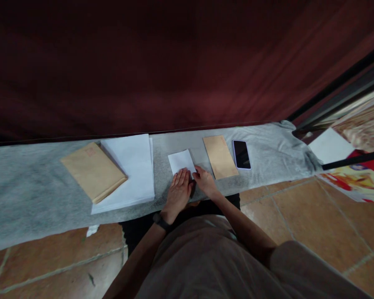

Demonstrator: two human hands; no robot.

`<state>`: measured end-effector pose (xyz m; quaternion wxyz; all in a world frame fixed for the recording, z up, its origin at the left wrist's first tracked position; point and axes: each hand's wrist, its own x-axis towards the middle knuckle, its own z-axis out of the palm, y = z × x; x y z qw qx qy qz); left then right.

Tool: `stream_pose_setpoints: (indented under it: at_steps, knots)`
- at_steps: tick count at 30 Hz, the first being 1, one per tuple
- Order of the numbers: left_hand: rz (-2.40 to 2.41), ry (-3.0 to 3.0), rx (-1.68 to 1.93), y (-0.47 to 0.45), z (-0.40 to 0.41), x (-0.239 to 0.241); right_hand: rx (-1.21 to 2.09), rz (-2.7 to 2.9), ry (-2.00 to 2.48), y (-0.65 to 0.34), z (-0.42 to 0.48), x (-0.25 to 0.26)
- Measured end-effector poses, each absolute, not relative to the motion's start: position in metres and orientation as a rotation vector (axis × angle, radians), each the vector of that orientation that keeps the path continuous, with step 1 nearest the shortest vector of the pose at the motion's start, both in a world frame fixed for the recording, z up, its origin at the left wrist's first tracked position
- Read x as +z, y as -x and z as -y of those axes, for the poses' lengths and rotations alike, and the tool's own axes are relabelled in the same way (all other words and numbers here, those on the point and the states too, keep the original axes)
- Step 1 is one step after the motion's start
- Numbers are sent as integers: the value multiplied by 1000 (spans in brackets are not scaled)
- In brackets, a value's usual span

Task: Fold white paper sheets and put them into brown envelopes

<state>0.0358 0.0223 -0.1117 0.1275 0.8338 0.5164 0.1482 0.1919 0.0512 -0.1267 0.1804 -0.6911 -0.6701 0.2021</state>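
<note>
A small folded white paper [181,161] lies on the grey cloth-covered table [34,187]. My left hand [178,193] lies flat on the paper's near edge, fingers stretched out and together. My right hand [205,181] presses its fingertips on the paper's near right corner. A single brown envelope [220,156] lies just right of my right hand, and a black phone [241,154] lies beside it.
Left of the hands is a stack of white sheets [131,170] with a pile of brown envelopes [92,170] on it. A dark red curtain [162,62] hangs behind the table. Tiled floor and colourful papers [358,176] are at right.
</note>
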Motion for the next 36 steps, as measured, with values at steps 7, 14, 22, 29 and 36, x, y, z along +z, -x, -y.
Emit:
stream_pose_setpoints:
  at_steps: [7, 14, 22, 29, 36]
  knots:
    - [-1538, -2461, 351, -37, -41, -119, 643, 1828, 1932, -192, -51, -129]
    - [-1592, -2453, 375, -34, -69, -125, 658, 1850, 1903, -195, -50, -129]
    - [-1683, -2448, 351, -30, -96, -131, 707, 1776, 1915, -193, -50, -125]
    - [-1741, -2465, 273, -27, -109, -131, 723, 1766, 1956, -193, -49, -119]
    - [-1672, -2544, 269, -23, -91, -130, 664, 1760, 1923, -193, -47, -120]
